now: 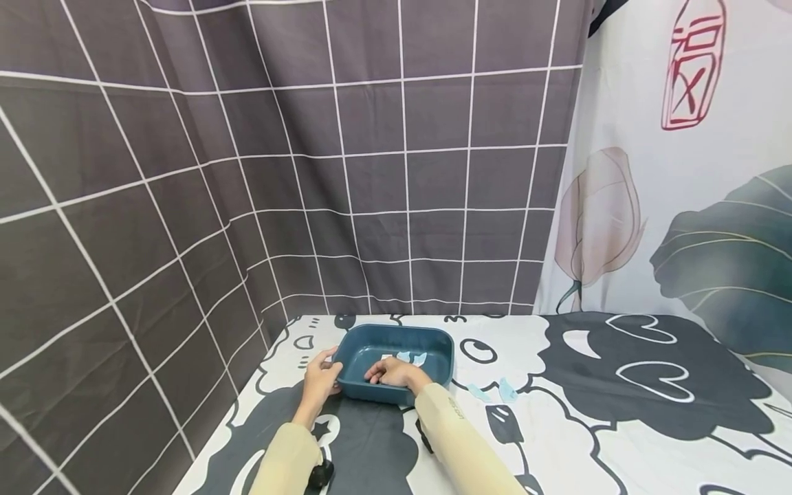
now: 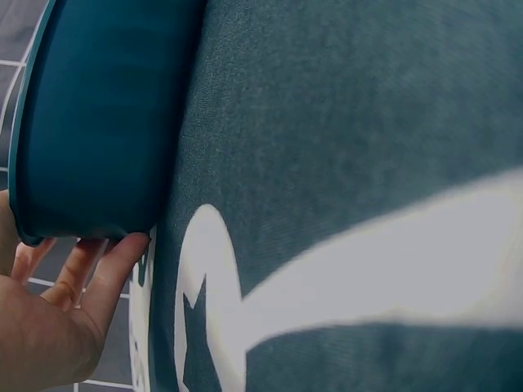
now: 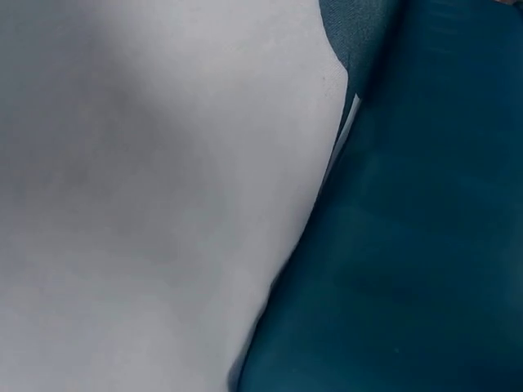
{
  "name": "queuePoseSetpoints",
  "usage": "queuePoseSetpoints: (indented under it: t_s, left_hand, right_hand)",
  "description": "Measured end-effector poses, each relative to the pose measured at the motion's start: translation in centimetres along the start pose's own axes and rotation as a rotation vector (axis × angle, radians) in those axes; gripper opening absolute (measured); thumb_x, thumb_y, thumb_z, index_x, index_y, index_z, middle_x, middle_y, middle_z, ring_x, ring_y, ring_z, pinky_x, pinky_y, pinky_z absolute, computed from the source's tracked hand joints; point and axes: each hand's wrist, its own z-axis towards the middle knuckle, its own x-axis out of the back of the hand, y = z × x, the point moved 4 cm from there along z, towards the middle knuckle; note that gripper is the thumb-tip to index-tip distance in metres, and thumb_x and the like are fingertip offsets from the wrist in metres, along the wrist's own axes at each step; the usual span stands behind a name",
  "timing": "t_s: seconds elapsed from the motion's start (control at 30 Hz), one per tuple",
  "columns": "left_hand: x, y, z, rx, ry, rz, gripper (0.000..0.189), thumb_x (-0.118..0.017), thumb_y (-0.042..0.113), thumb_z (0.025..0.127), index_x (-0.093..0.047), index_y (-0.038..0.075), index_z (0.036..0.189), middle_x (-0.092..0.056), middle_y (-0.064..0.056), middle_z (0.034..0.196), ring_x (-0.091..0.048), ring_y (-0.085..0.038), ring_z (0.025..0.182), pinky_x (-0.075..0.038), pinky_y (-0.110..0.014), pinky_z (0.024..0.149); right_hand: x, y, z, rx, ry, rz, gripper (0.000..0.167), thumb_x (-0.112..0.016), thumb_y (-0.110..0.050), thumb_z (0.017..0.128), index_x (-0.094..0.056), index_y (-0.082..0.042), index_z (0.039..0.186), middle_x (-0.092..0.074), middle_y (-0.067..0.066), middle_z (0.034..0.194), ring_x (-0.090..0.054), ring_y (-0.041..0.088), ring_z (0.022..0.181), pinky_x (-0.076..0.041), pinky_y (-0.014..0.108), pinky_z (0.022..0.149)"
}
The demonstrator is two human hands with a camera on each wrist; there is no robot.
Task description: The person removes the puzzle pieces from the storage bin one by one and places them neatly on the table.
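A dark teal plastic basin stands on the patterned cloth. My left hand holds it at its left end, thumb by the rim and fingers against the outside wall; the left wrist view shows these fingers touching the end of the basin. My right hand reaches over the near rim into the basin, fingers bent down toward its floor. Whether anything is between those fingertips is too small to tell. Just beyond it lie small pale blue scraps and a whitish bit. The right wrist view does not show the hand.
Two more pale blue scraps lie on the cartoon-print cloth to the right of the basin. A dark gridded curtain hangs behind and on the left. A white floral curtain hangs at the right.
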Motion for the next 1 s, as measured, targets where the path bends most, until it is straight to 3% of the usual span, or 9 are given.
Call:
queuePoseSetpoints:
  t_s: [0.1,0.2,0.3,0.37,0.53,0.67,0.73,0.83,1.0]
  left_hand:
    - [0.0,0.0,-0.1,-0.005,-0.001,0.006,0.046,-0.054,0.008,0.090,-0.054,0.001,0.135,-0.060,-0.027,0.108,-0.063,-0.018,0.071,-0.064,-0.039,0.067]
    - [0.0,0.1,0.0,-0.004,0.001,0.005,0.046,-0.053,0.008,0.090,-0.054,0.001,0.135,-0.060,-0.027,0.109,-0.064,-0.018,0.071,-0.064,-0.039,0.068]
    - [0.0,0.1,0.1,-0.003,-0.002,-0.001,0.046,-0.053,0.008,0.090,-0.054,0.002,0.136,-0.060,-0.027,0.110,-0.065,-0.017,0.071,-0.064,-0.040,0.069]
    - [-0.1,0.1,0.2,-0.004,-0.002,-0.006,0.046,-0.053,0.008,0.090,-0.053,0.001,0.136,-0.060,-0.027,0.110,-0.065,-0.017,0.071,-0.064,-0.040,0.069]
    - [-0.2,-0.1,0.1,0.007,-0.001,-0.005,0.047,-0.053,0.008,0.089,-0.054,0.002,0.135,-0.060,-0.027,0.109,-0.063,-0.017,0.070,-0.064,-0.039,0.068]
    - [-0.3,-0.3,0.1,0.011,-0.008,-0.003,0.046,-0.053,0.008,0.090,-0.054,0.003,0.136,-0.060,-0.027,0.110,-0.063,-0.018,0.070,-0.064,-0.039,0.068]
    - [-0.3,-0.4,0.1,0.012,-0.011,-0.001,0.046,-0.053,0.009,0.090,-0.054,0.003,0.136,-0.060,-0.027,0.110,-0.064,-0.018,0.071,-0.064,-0.040,0.069]
    - [-0.3,-0.3,0.2,0.016,-0.010,0.002,0.046,-0.053,0.009,0.090,-0.054,0.003,0.136,-0.060,-0.027,0.111,-0.064,-0.020,0.073,-0.064,-0.040,0.070]
    - [-0.1,0.0,0.1,0.022,-0.008,0.005,0.045,-0.053,0.009,0.090,-0.055,0.004,0.135,-0.060,-0.027,0.111,-0.065,-0.021,0.075,-0.064,-0.040,0.071]
  right_hand:
    - [-0.2,0.1,0.2,-0.077,0.014,0.052,0.034,-0.048,0.010,0.086,-0.072,-0.007,0.104,-0.070,0.005,0.090,-0.063,0.013,0.082,-0.051,0.021,0.071]
    - [0.0,0.2,0.0,-0.085,0.040,0.037,0.037,-0.044,0.011,0.085,-0.071,-0.004,0.106,-0.071,0.006,0.091,-0.064,0.012,0.083,-0.053,0.020,0.074]
    - [0.2,1.9,1.1,-0.014,0.009,0.044,0.040,-0.042,0.010,0.083,-0.072,-0.010,0.099,-0.069,-0.003,0.084,-0.062,0.006,0.077,-0.051,0.015,0.069]
    - [0.1,2.0,1.4,-0.025,-0.004,0.065,0.041,-0.042,0.011,0.083,-0.073,-0.012,0.096,-0.068,-0.005,0.081,-0.061,0.005,0.075,-0.049,0.014,0.066]
    - [0.5,-6.2,-4.6,-0.151,0.073,0.020,0.025,-0.053,0.005,0.089,-0.070,0.004,0.108,-0.070,0.015,0.101,-0.059,0.014,0.087,-0.049,0.018,0.077]
    - [1.0,-10.7,-7.9,-0.166,0.077,0.001,0.027,-0.052,0.003,0.092,-0.064,0.012,0.115,-0.065,0.025,0.118,-0.056,0.019,0.097,-0.046,0.017,0.083]
    - [1.1,-11.1,-8.4,-0.159,0.078,-0.002,0.027,-0.051,0.002,0.093,-0.065,0.010,0.115,-0.065,0.023,0.118,-0.056,0.018,0.098,-0.046,0.017,0.083]
    - [1.0,-9.5,-7.3,-0.171,0.084,0.023,0.026,-0.053,0.002,0.092,-0.067,0.006,0.113,-0.067,0.019,0.117,-0.054,0.013,0.096,-0.045,0.017,0.080]
    - [0.9,-7.6,-5.8,-0.185,0.097,0.092,0.026,-0.056,0.000,0.090,-0.068,0.003,0.112,-0.067,0.010,0.103,-0.051,0.009,0.078,-0.043,0.015,0.066]
